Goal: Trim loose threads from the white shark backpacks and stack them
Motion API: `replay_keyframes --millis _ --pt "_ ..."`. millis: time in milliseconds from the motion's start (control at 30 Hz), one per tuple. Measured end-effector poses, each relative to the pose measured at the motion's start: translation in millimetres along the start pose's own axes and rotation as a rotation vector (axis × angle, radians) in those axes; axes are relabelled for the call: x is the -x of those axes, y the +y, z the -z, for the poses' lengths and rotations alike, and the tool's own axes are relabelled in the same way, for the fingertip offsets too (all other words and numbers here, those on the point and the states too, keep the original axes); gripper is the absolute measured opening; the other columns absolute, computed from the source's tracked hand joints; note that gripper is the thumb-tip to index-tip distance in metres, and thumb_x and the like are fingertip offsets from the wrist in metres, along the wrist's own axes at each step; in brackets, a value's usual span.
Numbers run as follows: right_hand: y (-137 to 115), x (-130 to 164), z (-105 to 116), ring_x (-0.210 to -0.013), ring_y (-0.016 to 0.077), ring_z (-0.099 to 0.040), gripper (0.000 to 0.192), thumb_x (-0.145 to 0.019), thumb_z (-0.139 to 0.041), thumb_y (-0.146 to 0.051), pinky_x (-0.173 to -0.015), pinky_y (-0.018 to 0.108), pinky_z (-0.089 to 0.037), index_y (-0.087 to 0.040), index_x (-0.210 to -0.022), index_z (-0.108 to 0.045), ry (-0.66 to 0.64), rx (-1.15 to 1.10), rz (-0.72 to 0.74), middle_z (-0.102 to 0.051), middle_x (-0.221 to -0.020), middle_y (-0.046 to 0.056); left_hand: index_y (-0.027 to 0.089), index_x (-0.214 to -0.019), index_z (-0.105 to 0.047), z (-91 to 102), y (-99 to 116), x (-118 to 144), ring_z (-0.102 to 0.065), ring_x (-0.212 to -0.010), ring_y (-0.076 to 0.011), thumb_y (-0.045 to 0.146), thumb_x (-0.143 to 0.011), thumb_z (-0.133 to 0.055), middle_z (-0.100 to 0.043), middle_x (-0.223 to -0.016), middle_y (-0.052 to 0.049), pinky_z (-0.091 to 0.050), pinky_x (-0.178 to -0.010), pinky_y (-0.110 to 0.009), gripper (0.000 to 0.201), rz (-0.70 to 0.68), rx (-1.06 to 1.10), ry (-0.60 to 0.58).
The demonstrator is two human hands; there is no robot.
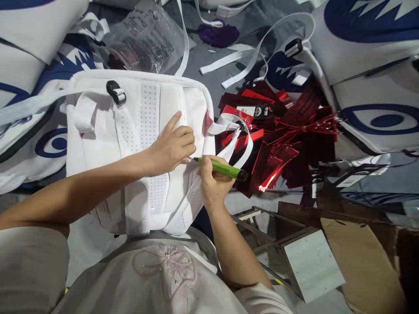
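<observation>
A white backpack lies in front of me with its strap side up, partly over my lap. My left hand rests on its back panel, index finger stretched out and the other fingers bent. Between the fingers of my right hand is a green marker pen. Its dark tip points left, close to the left hand's fingertips and the backpack's surface; whether it touches cannot be made out. A black strap buckle sits at the upper left of the backpack, on a white strap.
Red and black hang tags are heaped right of the backpack. More white and blue backpacks stand on both sides. A clear plastic bag and loose white straps lie behind. A stool and cardboard stand lower right.
</observation>
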State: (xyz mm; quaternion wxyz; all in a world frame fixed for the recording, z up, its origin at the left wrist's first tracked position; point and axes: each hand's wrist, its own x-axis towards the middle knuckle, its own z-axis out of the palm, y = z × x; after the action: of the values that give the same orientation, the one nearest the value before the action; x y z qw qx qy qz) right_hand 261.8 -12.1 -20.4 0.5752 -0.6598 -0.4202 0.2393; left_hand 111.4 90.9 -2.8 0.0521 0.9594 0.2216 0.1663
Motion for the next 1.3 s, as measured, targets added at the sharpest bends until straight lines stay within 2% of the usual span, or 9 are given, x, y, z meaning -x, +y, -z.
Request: replay_keyframes --millis 133,400,567,767,1000,1200,1300 --pt "-1 0 0 -0.047 0.0123 -0.056 0.025 -0.089 -0.066 -0.042 -0.047 0.027 -0.046 -0.018 -0.084 -0.067 0.021 -0.004 -0.007 -0.061 -0.059 -0.003 0.023 -0.084 -0.062 -2.1 -1 1 -0.054 -0.112 -0.0218 0.028 -0.095 -0.049 -0.059 -0.094 0.000 -0.011 -0.126 -0.060 0.017 -0.007 -0.012 0.024" --pt "-5 -2 3 -0.046 0.0122 -0.055 0.026 -0.089 -0.065 -0.042 -0.046 0.027 -0.046 -0.018 -0.082 -0.066 -0.035 0.019 -0.018 -0.060 -0.056 -0.004 0.023 -0.084 -0.060 -4.8 -3 2 -0.054 -0.110 -0.0202 0.026 -0.094 -0.053 -0.057 -0.092 0.001 -0.010 -0.126 -0.057 0.012 -0.031 0.012 0.080" --pt "-3 -1 4 -0.050 0.0134 -0.059 0.026 -0.089 -0.066 -0.043 -0.050 0.028 -0.049 -0.018 -0.085 -0.067 -0.021 -0.012 -0.051 -0.062 -0.060 -0.002 0.024 -0.083 -0.061 -1.9 -3 0 -0.054 -0.111 -0.0209 0.028 -0.093 -0.052 -0.058 -0.092 0.000 -0.008 -0.127 -0.057 0.014 0.009 0.078 0.026" --pt "-3 -3 5 -0.048 0.0130 -0.057 0.028 -0.088 -0.065 -0.045 -0.046 0.027 -0.047 -0.017 -0.084 -0.067 -0.056 0.000 -0.058 -0.062 -0.059 -0.001 0.025 -0.081 -0.061 3.8 1 -1 -0.053 -0.110 -0.0215 0.030 -0.095 -0.051 -0.061 -0.092 -0.001 -0.009 -0.128 -0.057 0.018 0.064 0.122 -0.015" --pt "-4 -3 6 -0.050 0.0132 -0.058 0.027 -0.088 -0.066 -0.044 -0.048 0.027 -0.049 -0.016 -0.086 -0.068 -0.068 -0.013 -0.065 -0.064 -0.062 -0.001 0.025 -0.083 -0.059 5.5 2 -1 -0.053 -0.110 -0.0217 0.026 -0.094 -0.053 -0.063 -0.093 0.000 -0.013 -0.127 -0.058 0.013 0.040 0.053 -0.025" --pt "-3 -6 8 -0.050 0.0133 -0.059 0.026 -0.087 -0.068 -0.042 -0.048 0.026 -0.047 -0.016 -0.087 -0.069 -0.094 -0.011 -0.063 -0.065 -0.062 0.000 0.022 -0.084 -0.057 1.7 0 -1 -0.053 -0.106 -0.0224 0.026 -0.093 -0.058 -0.062 -0.092 -0.001 -0.023 -0.123 -0.061 0.010 -0.033 -0.033 0.052" --pt "-4 -8 9 -0.050 0.0134 -0.059 0.027 -0.087 -0.067 -0.043 -0.048 0.026 -0.048 -0.017 -0.087 -0.069 -0.114 -0.014 -0.077 -0.065 -0.062 0.000 0.021 -0.086 -0.056 1.9 1 1 -0.053 -0.105 -0.0222 0.026 -0.091 -0.062 -0.063 -0.091 -0.002 -0.024 -0.121 -0.061 0.009 -0.055 -0.084 0.055"
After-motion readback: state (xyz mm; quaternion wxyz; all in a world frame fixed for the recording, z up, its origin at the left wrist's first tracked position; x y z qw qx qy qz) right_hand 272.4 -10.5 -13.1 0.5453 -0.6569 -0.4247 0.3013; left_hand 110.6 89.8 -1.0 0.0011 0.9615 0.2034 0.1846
